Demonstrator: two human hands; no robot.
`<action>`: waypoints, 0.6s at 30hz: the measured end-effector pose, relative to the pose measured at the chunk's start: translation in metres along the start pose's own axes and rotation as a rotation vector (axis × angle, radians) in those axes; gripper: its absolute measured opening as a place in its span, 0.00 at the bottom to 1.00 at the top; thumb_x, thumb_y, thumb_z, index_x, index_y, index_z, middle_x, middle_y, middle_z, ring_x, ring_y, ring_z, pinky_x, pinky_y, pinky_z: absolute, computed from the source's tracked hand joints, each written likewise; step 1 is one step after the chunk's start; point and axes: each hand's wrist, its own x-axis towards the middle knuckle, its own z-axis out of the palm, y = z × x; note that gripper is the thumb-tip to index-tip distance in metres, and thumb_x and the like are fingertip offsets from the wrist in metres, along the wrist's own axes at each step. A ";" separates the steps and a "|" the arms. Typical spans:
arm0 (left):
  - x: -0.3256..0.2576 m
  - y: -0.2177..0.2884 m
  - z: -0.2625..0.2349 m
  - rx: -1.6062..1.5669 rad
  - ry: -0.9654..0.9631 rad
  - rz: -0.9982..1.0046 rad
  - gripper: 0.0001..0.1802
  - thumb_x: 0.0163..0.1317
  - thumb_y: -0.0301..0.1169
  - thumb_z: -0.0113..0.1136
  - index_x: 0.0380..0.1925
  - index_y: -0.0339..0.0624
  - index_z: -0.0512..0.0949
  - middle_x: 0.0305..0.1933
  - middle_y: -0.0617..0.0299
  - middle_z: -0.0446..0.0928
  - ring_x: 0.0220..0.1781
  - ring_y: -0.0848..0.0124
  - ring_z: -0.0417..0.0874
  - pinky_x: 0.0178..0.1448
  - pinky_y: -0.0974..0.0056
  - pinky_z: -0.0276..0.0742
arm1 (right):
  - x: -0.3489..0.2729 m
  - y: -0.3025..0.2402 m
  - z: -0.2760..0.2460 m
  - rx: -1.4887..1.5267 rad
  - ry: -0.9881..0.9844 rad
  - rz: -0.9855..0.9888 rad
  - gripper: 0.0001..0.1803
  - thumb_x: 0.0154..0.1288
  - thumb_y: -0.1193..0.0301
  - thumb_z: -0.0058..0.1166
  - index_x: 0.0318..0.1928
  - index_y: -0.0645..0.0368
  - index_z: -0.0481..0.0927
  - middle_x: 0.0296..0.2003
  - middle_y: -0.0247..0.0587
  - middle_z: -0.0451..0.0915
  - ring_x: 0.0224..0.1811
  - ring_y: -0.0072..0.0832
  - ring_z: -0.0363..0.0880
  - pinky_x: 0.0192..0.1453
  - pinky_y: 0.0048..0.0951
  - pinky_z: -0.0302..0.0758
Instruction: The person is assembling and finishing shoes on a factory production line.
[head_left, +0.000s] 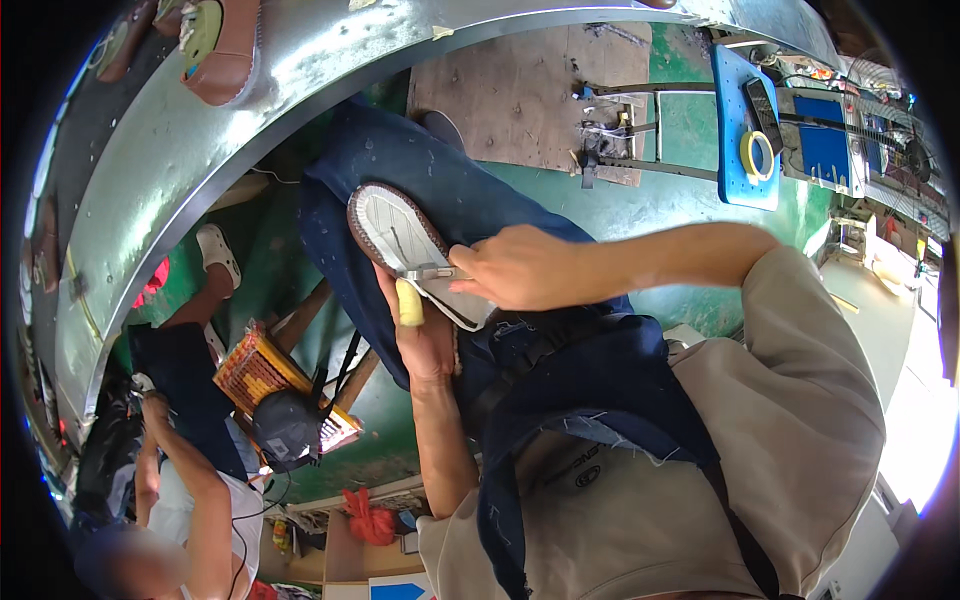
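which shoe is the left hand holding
The left hand holds the shoe with its pale sole facing up. The brown shoes at upper left are on the metal bench; the white clog is worn by another person.

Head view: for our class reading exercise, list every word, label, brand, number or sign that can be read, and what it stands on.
Beige shirt: dark letters beside a round emblem on the chest; I do not copy print out.
Shoe sole: no text that I can make out.
Phone: nothing readable.
White panel with a blue shape: cut off by the lower edge, no letters legible.
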 end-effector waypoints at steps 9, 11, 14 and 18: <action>0.010 -0.006 0.002 0.888 0.098 0.353 0.41 0.78 0.38 0.48 0.81 0.35 0.40 0.81 0.46 0.53 0.79 0.56 0.61 0.80 0.56 0.56 | 0.004 0.010 -0.037 0.140 0.010 0.071 0.19 0.78 0.54 0.51 0.45 0.59 0.75 0.29 0.47 0.83 0.31 0.47 0.85 0.35 0.45 0.76; 0.011 -0.007 0.011 0.934 0.083 0.390 0.45 0.75 0.38 0.51 0.81 0.32 0.39 0.81 0.43 0.52 0.81 0.56 0.58 0.81 0.56 0.53 | 0.008 0.005 -0.046 0.145 0.145 -0.069 0.19 0.78 0.54 0.51 0.45 0.59 0.75 0.28 0.48 0.82 0.31 0.49 0.84 0.34 0.46 0.76; 0.012 -0.011 0.004 0.945 -0.007 0.434 0.39 0.77 0.29 0.47 0.80 0.30 0.41 0.80 0.41 0.56 0.80 0.56 0.60 0.82 0.57 0.52 | 0.033 0.018 -0.033 0.183 0.359 -0.353 0.18 0.78 0.54 0.51 0.43 0.58 0.73 0.24 0.48 0.80 0.29 0.51 0.83 0.30 0.48 0.75; 0.012 -0.013 -0.006 0.924 0.003 0.330 0.46 0.73 0.24 0.52 0.80 0.31 0.35 0.83 0.42 0.47 0.83 0.56 0.51 0.83 0.58 0.46 | 0.046 0.013 -0.043 -0.170 -0.031 -0.190 0.19 0.78 0.54 0.51 0.40 0.59 0.70 0.25 0.47 0.81 0.25 0.52 0.82 0.28 0.49 0.74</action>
